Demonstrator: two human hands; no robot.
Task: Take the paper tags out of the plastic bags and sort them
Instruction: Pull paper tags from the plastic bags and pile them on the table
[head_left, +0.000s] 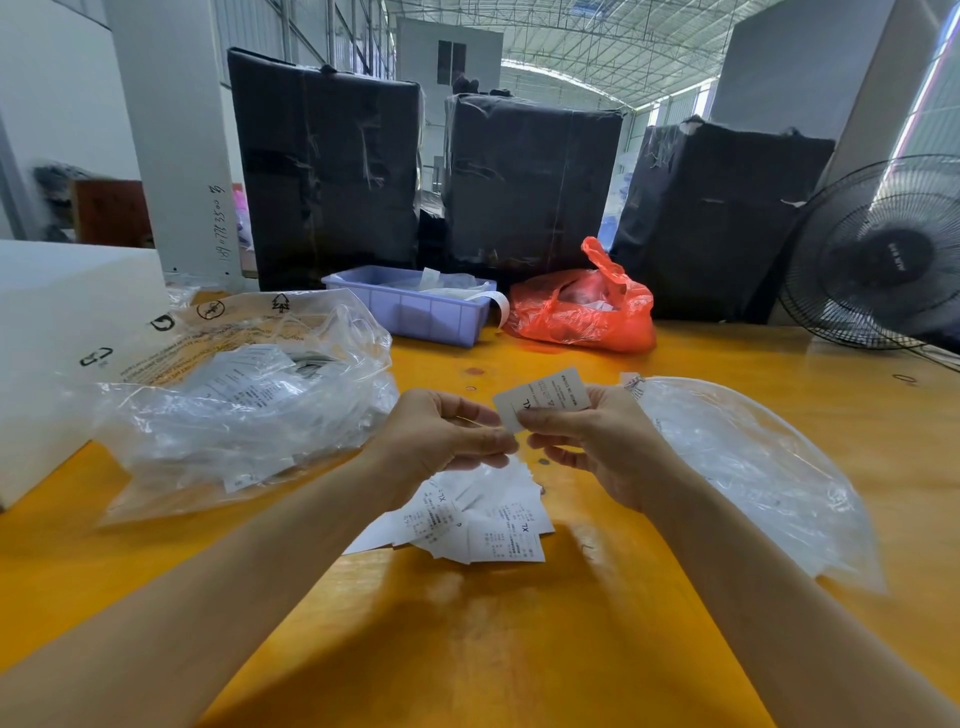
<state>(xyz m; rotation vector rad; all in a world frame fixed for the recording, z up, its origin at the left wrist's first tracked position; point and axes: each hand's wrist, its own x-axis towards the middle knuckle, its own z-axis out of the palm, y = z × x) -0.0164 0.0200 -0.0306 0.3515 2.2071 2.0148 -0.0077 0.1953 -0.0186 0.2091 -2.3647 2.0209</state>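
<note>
A lavender plastic bin (415, 306) and red carrier bag (582, 306) sit mid-frame before three black-wrapped bales (530, 182); a black fan (883, 254) stands at right.

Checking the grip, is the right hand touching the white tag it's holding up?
Touching. The head view shows the right hand pinching the raised tag at its lower edge.

The paper tag (543, 397) pinched between the right hand (587, 441) and the left hand (447, 436) shows the size "XL" in black; its smaller lines are too fine to read. On the loose tags (467, 525) lying on the table, "XL" appears again (upside down). The white pillar (171, 156) carries a handwritten number, perhaps "18911783500". The clear bag (234, 405) on the left bears printed symbols, one a tree.
</note>
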